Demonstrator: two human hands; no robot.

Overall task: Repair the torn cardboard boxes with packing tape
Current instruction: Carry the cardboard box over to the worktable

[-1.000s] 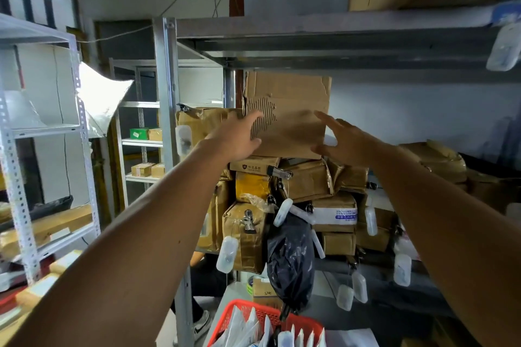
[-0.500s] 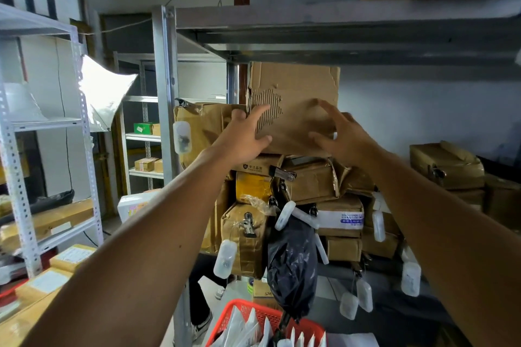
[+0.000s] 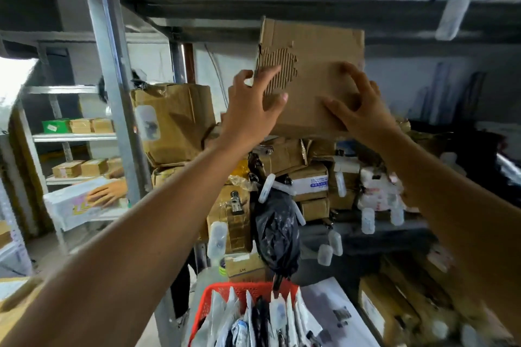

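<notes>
Showing torn cardboard box [image 3: 324, 70] | corrugation exposed | both hands gripping

Metal shelving [image 3: 118, 110] stacked with cardboard parcels

At frame centre, the middle shelf carries a heap of taped brown parcels [image 3: 284, 160] with the torn cardboard box [image 3: 315, 70] on top; small boxes [image 3: 81, 167] line the shelves at left.
</notes>
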